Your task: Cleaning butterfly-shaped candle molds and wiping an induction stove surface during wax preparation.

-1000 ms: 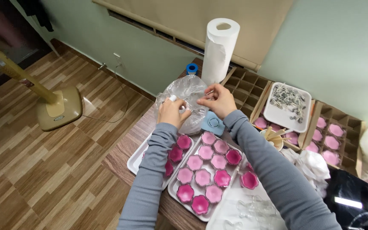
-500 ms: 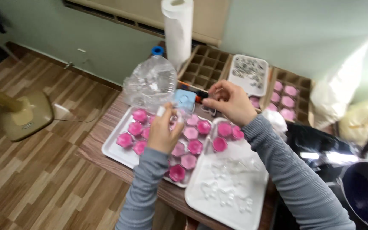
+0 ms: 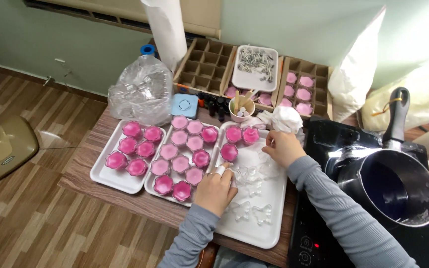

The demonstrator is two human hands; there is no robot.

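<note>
Wood table [image 3: 83,171] against a pale green wall, packed with candle-making stuff. Compared with a moment back, both hands have left the clear bag [image 3: 142,94] at the back and come down onto the right-hand white tray [image 3: 274,218] — so the view has swung over to that tray too. Looks like clear moulds [image 3: 254,213] got brought out of the bag and are now being laid out.

Left hand [image 3: 216,191] sits at the tray's left edge, fingers curled down over a clear mould [image 3: 247,174] — can't tell if it's actually pinching it or just pressing. Right hand [image 3: 284,148] is up near the tray's top, fingers bent and touching the tray beside a crumpled tissue [image 3: 286,119]; whether it grips anything is hidden.

Pink filled cups [image 3: 182,156] fill the two trays to the left, a few spilling onto the third. Pot [image 3: 391,191] sits on the cooktop [image 3: 314,238] at right.
</note>
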